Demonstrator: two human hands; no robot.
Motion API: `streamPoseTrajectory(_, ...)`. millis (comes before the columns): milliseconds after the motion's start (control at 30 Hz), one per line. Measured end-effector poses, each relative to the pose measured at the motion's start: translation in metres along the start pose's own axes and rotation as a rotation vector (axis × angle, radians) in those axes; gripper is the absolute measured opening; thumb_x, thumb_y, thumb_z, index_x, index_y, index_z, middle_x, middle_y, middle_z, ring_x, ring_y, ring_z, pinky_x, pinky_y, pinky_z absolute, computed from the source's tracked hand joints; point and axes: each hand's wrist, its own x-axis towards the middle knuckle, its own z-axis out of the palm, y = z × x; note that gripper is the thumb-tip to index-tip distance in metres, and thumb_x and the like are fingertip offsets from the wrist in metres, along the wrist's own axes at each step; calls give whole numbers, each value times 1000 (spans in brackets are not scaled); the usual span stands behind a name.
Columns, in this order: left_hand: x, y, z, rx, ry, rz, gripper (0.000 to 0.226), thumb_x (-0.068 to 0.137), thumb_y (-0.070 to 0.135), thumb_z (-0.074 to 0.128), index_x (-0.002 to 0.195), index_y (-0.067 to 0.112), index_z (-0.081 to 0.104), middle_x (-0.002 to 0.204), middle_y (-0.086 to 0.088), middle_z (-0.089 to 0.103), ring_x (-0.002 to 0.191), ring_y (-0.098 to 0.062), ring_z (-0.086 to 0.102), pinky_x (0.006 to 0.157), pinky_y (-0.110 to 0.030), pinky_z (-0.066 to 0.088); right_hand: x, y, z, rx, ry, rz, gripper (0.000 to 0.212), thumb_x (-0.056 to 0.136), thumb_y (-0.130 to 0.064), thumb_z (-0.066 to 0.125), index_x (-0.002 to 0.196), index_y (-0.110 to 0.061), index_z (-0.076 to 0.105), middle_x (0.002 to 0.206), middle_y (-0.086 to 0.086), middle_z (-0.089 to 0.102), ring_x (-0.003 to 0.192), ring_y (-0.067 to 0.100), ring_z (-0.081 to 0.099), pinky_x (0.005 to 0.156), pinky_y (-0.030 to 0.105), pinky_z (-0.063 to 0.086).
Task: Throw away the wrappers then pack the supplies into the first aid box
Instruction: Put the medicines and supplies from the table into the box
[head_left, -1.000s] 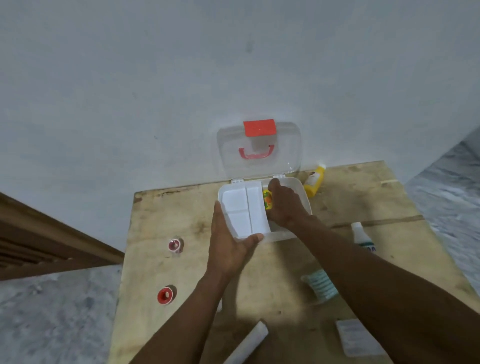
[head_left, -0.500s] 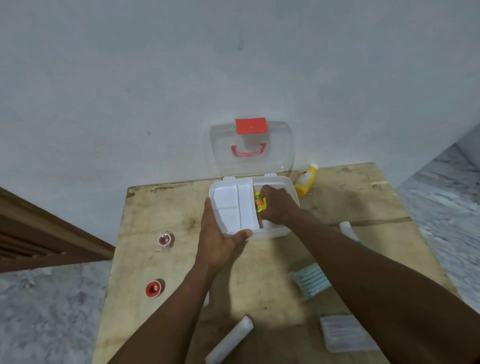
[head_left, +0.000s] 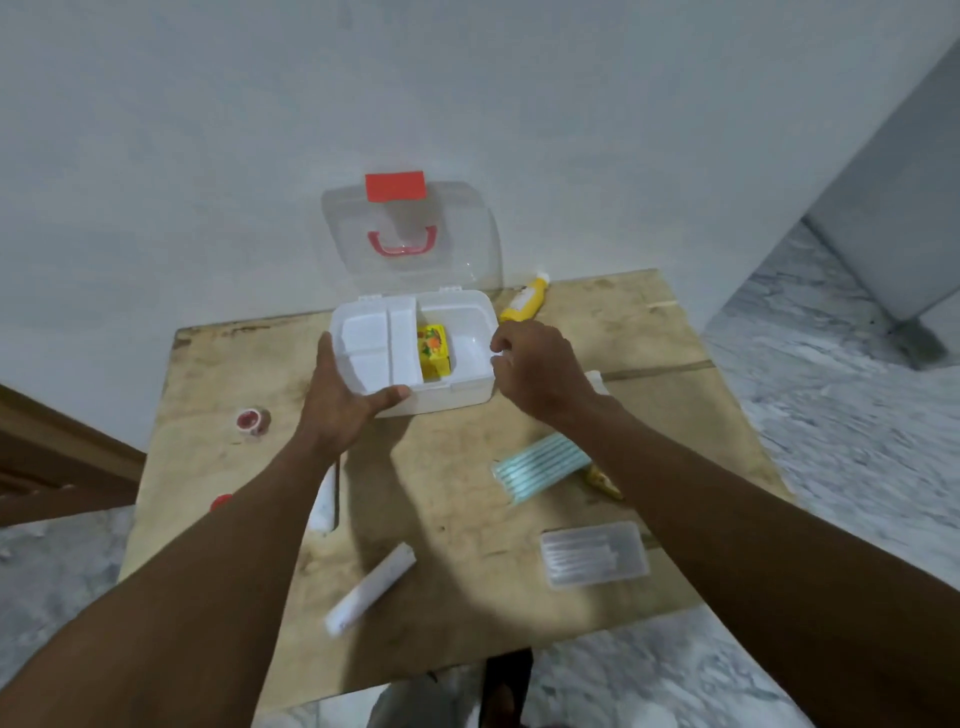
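White first aid box (head_left: 470, 393) sits at the table's (head_left: 467, 603) twelve o'clock; left hand (head_left: 345, 402) clasps its nine o'clock corner, right hand (head_left: 535, 366) hovers loosely curled, empty, at three o'clock. Yellow packet (head_left: 432, 352) lies inside.

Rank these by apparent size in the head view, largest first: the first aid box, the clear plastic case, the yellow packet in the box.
1. first aid box
2. clear plastic case, nearer the camera, still smaller
3. yellow packet

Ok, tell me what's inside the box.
The box holds one yellow packet beside a white divided tray. Whatever lies under the tray is hidden.
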Motion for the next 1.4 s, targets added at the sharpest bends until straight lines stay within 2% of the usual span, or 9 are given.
streamPoseTrajectory(133, 1, -2, -1, 19, -14, -9, 93, 65, 23, 91, 138, 20, 33, 131, 4, 48, 122, -17, 47, 105, -46, 43, -33, 13, -3, -245, -262, 7, 26, 86, -10, 54, 111, -9, 61, 112, 15, 63, 106, 34, 58, 89, 41, 48)
streamPoseTrajectory(333, 5, -7, 1, 46, -9, -37, 100, 66, 30, 90, 143, 17, 28, 140, 0, 46, 129, -20, 43, 107, -41, 40, -69, 47, 8, -606, -532, -22, 56, 77, -23, 67, 128, -17, 46, 133, 12, 44, 128, 36, 36, 110, 54, 27)
streamPoseTrajectory(433, 7, -10, 1, 42, -14, -45, 106, 64, 34, 91, 145, 17, 25, 143, -1, 45, 131, -21, 43, 110, -45, 39, -80, 55, 15, -645, -503, -34, 57, 79, -22, 63, 132, -17, 43, 136, 13, 41, 130, 40, 32, 113, 57, 19)
streamPoseTrajectory(667, 6, -6, 1, 60, -9, -50, 105, 66, 33, 90, 145, 18, 24, 142, -1, 44, 129, -21, 43, 107, -43, 41, -71, 54, 16, -613, -405, -51, 42, 82, -20, 59, 122, -16, 51, 124, 12, 54, 121, 35, 44, 111, 55, 22)
streamPoseTrajectory(833, 2, 2, -1, 38, 4, -23, 93, 64, 26, 92, 135, 17, 33, 131, -1, 50, 121, -22, 49, 101, -43, 44, -50, 45, -22, -245, -306, -41, 48, 74, -30, 69, 120, -21, 59, 110, 8, 56, 102, 27, 56, 92, 37, 42)
streamPoseTrajectory(933, 0, 5, -1, 10, -4, -14, 94, 60, 27, 93, 133, 17, 35, 128, 1, 51, 121, -22, 50, 95, -37, 44, -33, 40, -50, -119, -278, -35, 51, 75, -36, 73, 123, -25, 58, 103, 2, 50, 97, 21, 54, 83, 29, 41)
streamPoseTrajectory(1167, -2, 8, -1, -31, 12, 6, 98, 52, 36, 88, 135, 21, 37, 129, 3, 53, 118, -18, 51, 89, -33, 43, 16, 21, -63, -162, -153, -71, 41, 71, -21, 75, 107, -7, 60, 98, 10, 53, 94, 30, 54, 77, 33, 41)
streamPoseTrajectory(1267, -2, 10, -2, -45, 18, 21, 97, 51, 36, 89, 133, 23, 38, 126, 5, 54, 114, -17, 52, 82, -28, 44, 31, 5, -50, -271, -225, -83, 35, 73, -12, 63, 107, -8, 57, 99, 11, 46, 92, 32, 54, 78, 38, 49)
streamPoseTrajectory(1400, -3, 11, -3, -89, 18, 10, 94, 55, 23, 94, 130, 23, 39, 120, 6, 55, 107, -13, 52, 73, -13, 39, 47, -18, -34, -517, -293, -181, 29, 79, -1, 55, 108, -2, 53, 102, 18, 53, 99, 33, 54, 84, 37, 40)
